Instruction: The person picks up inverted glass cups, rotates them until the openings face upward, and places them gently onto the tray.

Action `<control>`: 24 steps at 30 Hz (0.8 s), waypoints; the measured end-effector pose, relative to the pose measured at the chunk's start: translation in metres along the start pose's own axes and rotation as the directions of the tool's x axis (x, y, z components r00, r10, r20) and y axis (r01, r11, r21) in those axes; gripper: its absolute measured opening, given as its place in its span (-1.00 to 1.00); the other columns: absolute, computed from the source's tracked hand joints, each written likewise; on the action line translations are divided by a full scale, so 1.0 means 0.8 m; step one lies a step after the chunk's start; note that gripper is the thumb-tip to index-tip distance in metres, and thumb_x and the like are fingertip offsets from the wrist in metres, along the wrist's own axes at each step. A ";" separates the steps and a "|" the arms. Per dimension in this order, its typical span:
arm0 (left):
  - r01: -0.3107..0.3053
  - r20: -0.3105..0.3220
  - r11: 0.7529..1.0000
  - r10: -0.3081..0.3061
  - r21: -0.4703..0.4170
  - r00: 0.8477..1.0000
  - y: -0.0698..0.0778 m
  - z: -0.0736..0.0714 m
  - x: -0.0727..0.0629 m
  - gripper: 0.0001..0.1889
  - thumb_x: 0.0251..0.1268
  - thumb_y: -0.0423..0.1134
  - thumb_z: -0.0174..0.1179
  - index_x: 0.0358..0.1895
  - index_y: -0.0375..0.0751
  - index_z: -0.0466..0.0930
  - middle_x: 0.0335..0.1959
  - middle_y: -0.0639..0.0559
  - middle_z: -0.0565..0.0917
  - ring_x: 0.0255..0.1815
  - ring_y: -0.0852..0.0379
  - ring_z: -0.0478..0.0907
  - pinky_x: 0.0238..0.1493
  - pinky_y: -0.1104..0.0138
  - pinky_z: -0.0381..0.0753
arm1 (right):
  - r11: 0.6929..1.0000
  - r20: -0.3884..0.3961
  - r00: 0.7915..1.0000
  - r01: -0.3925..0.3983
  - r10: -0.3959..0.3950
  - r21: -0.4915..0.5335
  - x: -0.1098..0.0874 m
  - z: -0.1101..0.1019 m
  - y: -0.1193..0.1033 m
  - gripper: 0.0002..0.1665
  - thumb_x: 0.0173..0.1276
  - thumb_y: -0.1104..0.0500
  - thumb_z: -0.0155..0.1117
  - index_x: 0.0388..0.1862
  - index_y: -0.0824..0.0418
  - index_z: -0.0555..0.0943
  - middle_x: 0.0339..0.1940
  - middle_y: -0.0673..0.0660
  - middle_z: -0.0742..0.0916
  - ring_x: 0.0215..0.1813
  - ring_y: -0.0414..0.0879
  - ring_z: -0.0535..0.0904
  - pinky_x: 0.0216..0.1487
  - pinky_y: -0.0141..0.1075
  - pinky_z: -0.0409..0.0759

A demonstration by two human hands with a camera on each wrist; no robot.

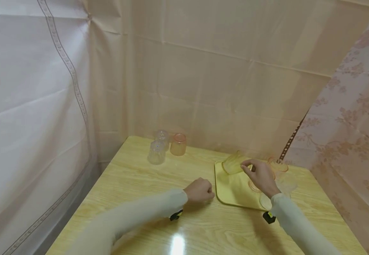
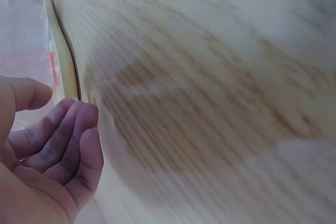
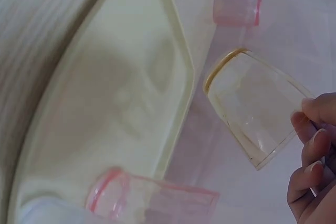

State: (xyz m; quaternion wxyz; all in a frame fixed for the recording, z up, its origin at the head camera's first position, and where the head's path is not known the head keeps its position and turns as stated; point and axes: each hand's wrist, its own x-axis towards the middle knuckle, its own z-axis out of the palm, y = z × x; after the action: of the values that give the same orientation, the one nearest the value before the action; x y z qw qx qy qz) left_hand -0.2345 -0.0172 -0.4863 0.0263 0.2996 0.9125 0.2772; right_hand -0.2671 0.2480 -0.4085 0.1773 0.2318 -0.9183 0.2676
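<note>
The handling looks about midway, judging by how the cups lie in two groups with one between them. The right hand, right of centre in the head view, pinches a see-through yellow tumbler between thumb and fingers. That tumbler is tilted over the upper-left corner of a shallow, rounded, pale yellow tray; in the right wrist view its thick amber end points to the upper left. It is not set down, so its own step is unfinished.

One group already stands apart from the tray, left of centre in the head view at the far edge of the wood-grained table: a see-through pink cup, a clear ribbed cup in front and a second clear cup behind.

The other group sits at the tray's right side. The right wrist view shows a pink-rimmed see-through cup at the bottom and a colourless cup at the lower left. Their full number, and which stand on the tray, is hard to tell through the hand and the overlapping clear walls.

The left hand, lower centre, lies loosely curled beside the tray, grasping nothing.
</note>
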 end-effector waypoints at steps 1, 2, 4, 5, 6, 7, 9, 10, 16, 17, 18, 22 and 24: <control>0.001 -0.001 1.000 -0.001 -0.001 1.000 0.002 0.001 0.001 -0.49 0.37 -0.20 0.26 -0.77 0.04 0.31 -0.86 0.32 0.24 -0.82 0.42 0.07 -0.70 0.52 0.12 | 1.000 -0.005 1.000 0.003 -0.003 -0.014 0.002 0.000 0.002 -0.84 0.45 0.16 0.39 -0.10 0.19 0.78 -0.38 0.06 0.77 -0.60 -0.20 0.39 -0.60 -0.29 0.34; 0.000 -0.001 1.000 0.000 0.003 1.000 0.003 0.002 0.002 -0.50 0.37 -0.21 0.27 -0.77 0.04 0.31 -0.86 0.32 0.23 -0.82 0.42 0.07 -0.70 0.52 0.12 | 0.999 -0.010 1.000 0.011 -0.012 -0.031 0.003 -0.001 0.005 -0.85 0.44 0.16 0.39 -0.11 0.20 0.78 -0.36 0.08 0.78 -0.57 -0.19 0.42 -0.57 -0.28 0.38; -0.001 -0.005 1.000 0.001 0.016 1.000 0.004 0.004 0.004 -0.50 0.36 -0.22 0.26 -0.77 0.04 0.30 -0.86 0.31 0.22 -0.81 0.41 0.07 -0.71 0.52 0.13 | 0.998 -0.024 0.999 0.029 -0.031 -0.061 0.007 0.000 0.009 -0.87 0.43 0.19 0.41 -0.13 0.20 0.79 -0.29 0.10 0.79 -0.51 -0.16 0.50 -0.51 -0.22 0.45; 0.000 -0.013 1.000 0.001 0.022 1.000 0.003 0.005 0.006 -0.50 0.36 -0.22 0.26 -0.77 0.03 0.30 -0.85 0.31 0.22 -0.81 0.40 0.07 -0.71 0.51 0.13 | 0.996 -0.028 0.999 0.039 -0.041 -0.075 0.009 0.000 0.012 -0.87 0.42 0.20 0.41 -0.13 0.21 0.79 -0.27 0.12 0.79 -0.48 -0.13 0.54 -0.48 -0.19 0.50; 0.001 -0.018 1.000 -0.001 0.027 1.000 0.003 0.006 0.007 -0.51 0.36 -0.22 0.27 -0.76 0.03 0.30 -0.85 0.30 0.22 -0.81 0.39 0.07 -0.71 0.51 0.14 | 0.995 -0.033 0.998 0.049 -0.052 -0.091 0.011 0.000 0.014 -0.88 0.42 0.21 0.41 -0.14 0.21 0.78 -0.23 0.14 0.79 -0.45 -0.10 0.58 -0.43 -0.15 0.55; 0.005 -0.025 0.999 -0.004 0.037 1.000 0.003 0.007 0.009 -0.51 0.35 -0.22 0.27 -0.76 0.03 0.29 -0.85 0.30 0.21 -0.80 0.39 0.06 -0.71 0.50 0.14 | 0.993 -0.036 0.997 0.058 -0.062 -0.104 0.013 0.001 0.017 -0.89 0.41 0.22 0.41 -0.14 0.22 0.78 -0.20 0.16 0.79 -0.40 -0.07 0.62 -0.38 -0.10 0.58; 0.018 -0.032 0.998 -0.017 0.052 0.999 0.003 0.008 0.011 -0.50 0.35 -0.21 0.28 -0.77 0.03 0.29 -0.85 0.29 0.19 -0.79 0.37 0.05 -0.71 0.49 0.14 | 0.991 -0.036 0.997 0.060 -0.064 -0.117 0.015 0.001 0.022 -0.89 0.41 0.23 0.41 -0.13 0.22 0.78 -0.16 0.18 0.78 -0.36 -0.01 0.66 -0.35 -0.02 0.63; 0.028 -0.032 0.998 -0.027 0.055 0.999 0.003 0.009 0.012 -0.49 0.36 -0.20 0.29 -0.77 0.03 0.28 -0.85 0.29 0.18 -0.79 0.37 0.04 -0.71 0.49 0.14 | 0.990 -0.033 0.997 0.061 -0.066 -0.126 0.017 0.001 0.024 -0.88 0.40 0.24 0.42 -0.13 0.23 0.78 -0.15 0.20 0.78 -0.35 0.01 0.68 -0.34 0.00 0.64; 0.063 -0.013 0.996 -0.063 0.058 0.998 0.009 0.011 0.015 -0.41 0.36 -0.12 0.32 -0.82 0.02 0.22 -0.86 0.29 0.10 -0.79 0.36 -0.02 -0.72 0.48 0.07 | 0.983 -0.018 0.997 0.071 -0.075 -0.169 0.023 0.001 0.036 -0.88 0.38 0.26 0.44 -0.15 0.26 0.76 -0.20 0.19 0.79 -0.39 -0.02 0.67 -0.40 -0.05 0.63; 0.064 -0.015 0.996 -0.063 0.061 0.998 0.010 0.012 0.016 -0.41 0.35 -0.12 0.32 -0.82 0.02 0.21 -0.86 0.29 0.09 -0.80 0.36 -0.03 -0.73 0.48 0.06 | 0.982 -0.018 0.997 0.074 -0.079 -0.174 0.024 0.001 0.038 -0.89 0.37 0.26 0.44 -0.16 0.27 0.76 -0.21 0.19 0.79 -0.40 -0.02 0.66 -0.41 -0.06 0.62; 0.063 -0.012 0.996 -0.062 0.067 0.998 0.011 0.013 0.017 -0.40 0.34 -0.11 0.32 -0.83 0.02 0.21 -0.86 0.29 0.09 -0.80 0.36 -0.04 -0.74 0.48 0.04 | 0.980 -0.021 0.996 0.079 -0.084 -0.182 0.026 0.001 0.039 -0.89 0.36 0.27 0.44 -0.16 0.26 0.76 -0.23 0.18 0.79 -0.40 -0.03 0.66 -0.41 -0.07 0.61; 0.054 -0.010 0.995 -0.053 0.079 0.999 0.013 0.016 0.020 -0.40 0.34 -0.09 0.33 -0.83 0.03 0.21 -0.87 0.29 0.09 -0.80 0.37 -0.04 -0.74 0.48 0.03 | 0.974 -0.027 0.996 0.081 -0.089 -0.211 0.029 -0.001 0.045 -0.90 0.35 0.27 0.45 -0.18 0.25 0.77 -0.25 0.16 0.80 -0.40 -0.01 0.66 -0.42 -0.08 0.59; 0.046 -0.014 0.995 -0.045 0.085 0.999 0.013 0.018 0.021 -0.41 0.34 -0.11 0.32 -0.82 0.02 0.21 -0.87 0.28 0.11 -0.80 0.37 -0.02 -0.74 0.48 0.06 | 0.972 -0.024 0.996 0.076 -0.083 -0.222 0.031 -0.001 0.048 -0.91 0.34 0.27 0.45 -0.19 0.24 0.77 -0.25 0.15 0.80 -0.38 0.01 0.67 -0.40 -0.05 0.60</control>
State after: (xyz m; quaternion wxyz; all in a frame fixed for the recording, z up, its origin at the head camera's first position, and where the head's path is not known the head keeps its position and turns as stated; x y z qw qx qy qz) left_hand -0.2397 0.0064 -0.4908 0.0145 0.2780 0.9302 0.2391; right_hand -0.3071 0.2691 -0.4122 0.2278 0.2426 -0.9293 0.1602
